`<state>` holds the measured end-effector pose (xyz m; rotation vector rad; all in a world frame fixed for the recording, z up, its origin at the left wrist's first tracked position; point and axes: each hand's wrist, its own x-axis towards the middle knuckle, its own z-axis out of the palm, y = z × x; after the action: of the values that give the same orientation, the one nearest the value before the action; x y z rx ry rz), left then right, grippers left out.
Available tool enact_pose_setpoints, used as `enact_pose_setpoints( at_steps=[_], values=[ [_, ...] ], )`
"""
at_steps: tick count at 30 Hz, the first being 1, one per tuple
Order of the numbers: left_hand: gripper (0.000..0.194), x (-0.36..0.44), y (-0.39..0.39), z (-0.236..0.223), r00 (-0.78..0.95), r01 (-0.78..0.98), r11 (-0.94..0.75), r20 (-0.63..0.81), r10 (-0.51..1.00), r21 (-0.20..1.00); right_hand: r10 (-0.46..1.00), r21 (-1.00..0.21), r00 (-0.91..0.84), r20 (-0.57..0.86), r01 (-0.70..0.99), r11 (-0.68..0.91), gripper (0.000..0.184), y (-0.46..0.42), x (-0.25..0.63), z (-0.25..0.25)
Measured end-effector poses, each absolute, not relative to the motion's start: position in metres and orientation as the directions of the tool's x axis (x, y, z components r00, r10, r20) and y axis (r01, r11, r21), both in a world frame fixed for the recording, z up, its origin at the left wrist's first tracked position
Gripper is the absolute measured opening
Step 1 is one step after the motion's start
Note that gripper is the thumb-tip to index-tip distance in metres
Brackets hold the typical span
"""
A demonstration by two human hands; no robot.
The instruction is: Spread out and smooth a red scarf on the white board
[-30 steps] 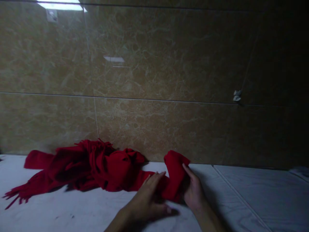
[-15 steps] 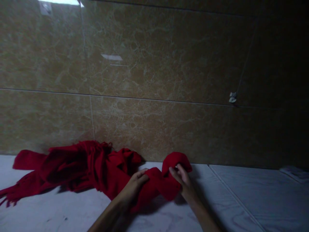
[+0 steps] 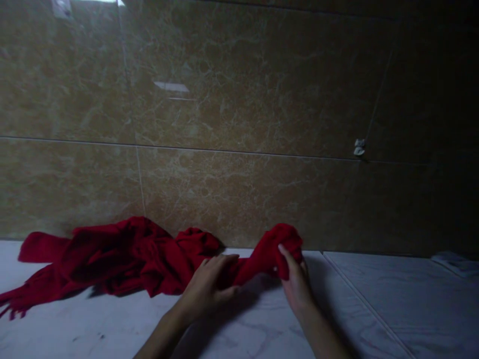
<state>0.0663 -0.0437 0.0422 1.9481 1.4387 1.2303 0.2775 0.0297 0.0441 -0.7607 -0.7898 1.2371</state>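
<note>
A red fringed scarf (image 3: 149, 259) lies bunched along the left, its tassels spread at the far left. From that heap one length runs to the right and ends in a rolled or folded bundle. My right hand (image 3: 295, 276) grips this bundle, thumb on top, with the other fingers mostly hidden behind the cloth. At the middle of the scarf is my left hand (image 3: 207, 289), fingers stretched out and thumb apart. It is beside or lightly touching the cloth; I cannot tell which.
Behind the scarf rises a brown marbled tile wall (image 3: 224, 124) with a small pale fixture (image 3: 359, 147) on it. The white veined surface (image 3: 254, 334) has a seam (image 3: 359, 294) on the right. A pale flat item (image 3: 454, 263) lies at the far right.
My left hand has loosened from the scarf and its fingers have spread. My right hand has shifted slightly right, lifting and gathering the scarf's end, and the length between the hands is straighter.
</note>
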Motion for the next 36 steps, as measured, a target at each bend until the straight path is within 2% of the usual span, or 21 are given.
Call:
enact_pose_setpoints(
  at_steps=[1, 3, 5, 6, 8, 9, 11, 12, 15, 18, 20, 24, 26, 28, 30, 33, 34, 36],
  values=[
    [0.055, 0.063, -0.043, 0.041, 0.086, 0.674, -0.354, 0.407, 0.909, 0.649, 0.961, -0.819, 0.251, 0.113, -0.524, 0.233, 0.054, 0.035, 0.284, 0.047],
    [0.033, 0.057, -0.042, 0.039, 0.074, 0.829, -0.289, 0.418, 0.905, 0.478, 0.895, -0.785, 0.413, 0.169, -0.493, 0.376, 0.059, 0.044, 0.297, 0.052],
    [0.019, 0.053, -0.041, 0.040, -0.013, 0.876, -0.213, 0.464, 0.886, 0.432, 0.843, -0.772, 0.488, 0.226, -0.439, 0.461, 0.061, 0.052, 0.307, 0.053],
    [0.021, 0.052, -0.040, 0.041, -0.075, 0.863, -0.191, 0.494, 0.866, 0.467, 0.844, -0.777, 0.480, 0.239, -0.427, 0.463, 0.062, 0.056, 0.310, 0.052],
    [0.025, 0.053, -0.040, 0.043, -0.198, 0.737, -0.225, 0.521, 0.830, 0.638, 0.886, -0.809, 0.394, 0.246, -0.420, 0.411, 0.063, 0.059, 0.311, 0.046],
    [0.027, 0.054, -0.039, 0.043, -0.247, 0.616, -0.272, 0.509, 0.824, 0.739, 0.912, -0.835, 0.323, 0.252, -0.403, 0.374, 0.064, 0.059, 0.308, 0.041],
    [0.034, 0.059, -0.037, 0.042, -0.297, 0.283, -0.345, 0.423, 0.856, 0.895, 0.951, -0.899, 0.165, 0.261, -0.317, 0.302, 0.064, 0.055, 0.299, 0.030],
    [0.038, 0.062, -0.036, 0.042, -0.283, 0.104, -0.345, 0.360, 0.889, 0.933, 0.962, -0.923, 0.085, 0.261, -0.268, 0.274, 0.065, 0.050, 0.292, 0.024],
    [0.041, 0.072, -0.038, 0.041, -0.142, -0.315, -0.228, 0.192, 0.971, 0.921, 0.931, -0.943, -0.227, 0.286, -0.239, 0.231, 0.074, 0.026, 0.270, 0.014],
    [0.036, 0.082, -0.045, 0.047, -0.001, -0.476, -0.120, 0.136, 0.991, 0.871, 0.775, -0.938, -0.543, 0.323, -0.291, 0.187, 0.072, 0.002, 0.255, 0.017],
    [0.040, 0.087, -0.050, 0.049, 0.042, -0.509, -0.079, 0.116, 0.992, 0.857, 0.735, -0.939, -0.605, 0.308, -0.317, 0.132, 0.064, -0.008, 0.252, 0.023],
    [0.052, 0.085, -0.048, 0.039, 0.004, -0.524, -0.037, 0.046, 0.999, 0.851, 0.760, -0.923, -0.594, 0.265, -0.383, 0.022, 0.050, -0.006, 0.251, 0.030],
    [0.060, 0.079, -0.039, 0.029, -0.023, -0.512, 0.001, -0.014, 1.000, 0.859, 0.813, -0.903, -0.533, 0.234, -0.429, -0.022, 0.044, 0.005, 0.253, 0.032],
    [0.062, 0.074, -0.030, 0.022, -0.020, -0.488, 0.049, -0.067, 0.998, 0.871, 0.910, -0.842, -0.357, 0.212, -0.539, -0.015, 0.039, 0.023, 0.264, 0.038],
    [0.059, 0.072, -0.025, 0.022, -0.003, -0.449, 0.081, -0.092, 0.996, 0.890, 0.973, -0.746, -0.081, 0.216, -0.656, 0.111, 0.038, 0.041, 0.288, 0.047],
    [0.054, 0.074, -0.032, 0.028, 0.017, -0.389, 0.108, -0.110, 0.994, 0.915, 0.918, -0.583, 0.329, 0.219, -0.710, 0.394, 0.037, 0.063, 0.347, 0.060],
    [0.053, 0.074, -0.035, 0.030, 0.013, -0.379, 0.109, -0.113, 0.994, 0.919, 0.871, -0.510, 0.461, 0.170, -0.715, 0.478, 0.036, 0.068, 0.369, 0.062],
    [0.055, 0.074, -0.039, 0.030, 0.010, -0.375, 0.102, -0.106, 0.994, 0.921, 0.828, -0.421, 0.561, 0.005, -0.749, 0.511, 0.038, 0.075, 0.411, 0.059]
  ],
)
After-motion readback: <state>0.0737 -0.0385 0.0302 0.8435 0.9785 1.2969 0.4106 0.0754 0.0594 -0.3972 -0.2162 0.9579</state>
